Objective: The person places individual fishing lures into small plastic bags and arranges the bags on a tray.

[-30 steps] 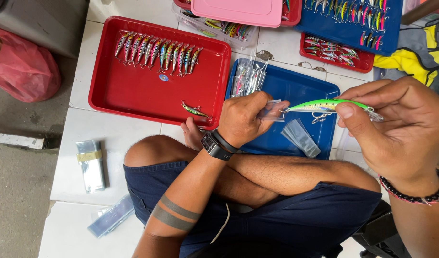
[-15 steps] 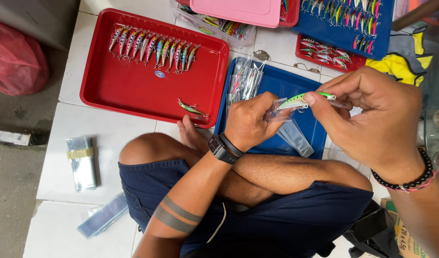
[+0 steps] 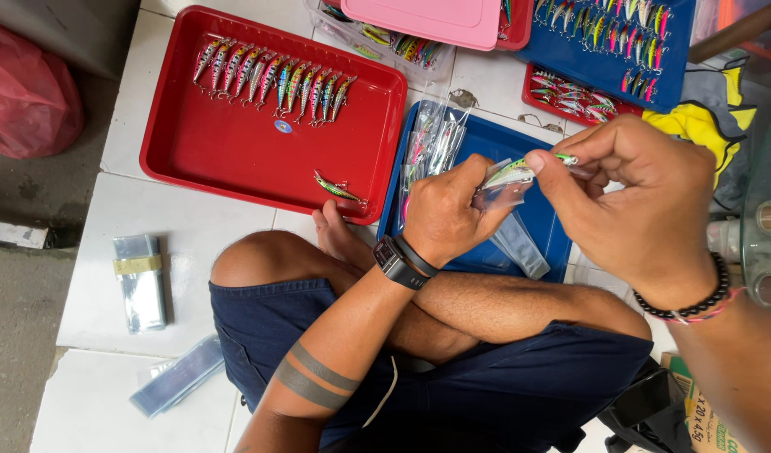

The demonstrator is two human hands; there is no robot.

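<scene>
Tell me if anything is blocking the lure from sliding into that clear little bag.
Nothing visible is. The right hand pinches the green fishing lure at its tail end, the left hand holds the clear bag right at the lure's front, and no other thing lies between them.

Your left hand (image 3: 442,214) sits at frame center, curled into a loose fist, thumb and fingers pinched together, forearm coming up from the bottom edge. Your right hand (image 3: 645,210) comes in from the lower right, wrist bent, fingertips (image 3: 541,161) pinched right up against the left's.
</scene>
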